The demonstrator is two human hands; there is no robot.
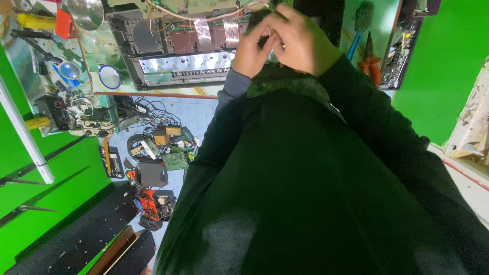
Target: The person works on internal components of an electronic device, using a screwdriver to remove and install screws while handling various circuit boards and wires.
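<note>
Both hands are bunched together at the far edge of the view, fingers curled in tight over something small and dark that cannot be made out. The left hand (250, 51) sits just left of the right hand (300, 40), and the two touch, knuckles toward the camera; a sliver of something pale shows between the fingers, but whether either hand truly grips it cannot be told. The hands hover over the right end of an opened electronic device (173, 48), a grey chassis lying on the workbench (102, 56) with a perforated metal strip along its near side, a round dark part at its left, and flat ribbon cables (204, 30) and thin wires running across its top. Dark long sleeves run from the hands down toward the camera, and the person's dark garment fills most of the near and right part of the view. To the right of the hands, on the bench, lie a blue-handled brush (359, 25) and orange-handled pliers (371, 63), with a dark circuit board (402, 46) just beyond them. To the far left on the bench are a shiny metal bowl (86, 12), a yellow tool (35, 21) and a blue ring (110, 77). Below the bench, on the pale floor at left, sits a heap of cables, a green circuit board (175, 160) and other loose parts. Bright green walls close in on both the left and right.
</note>
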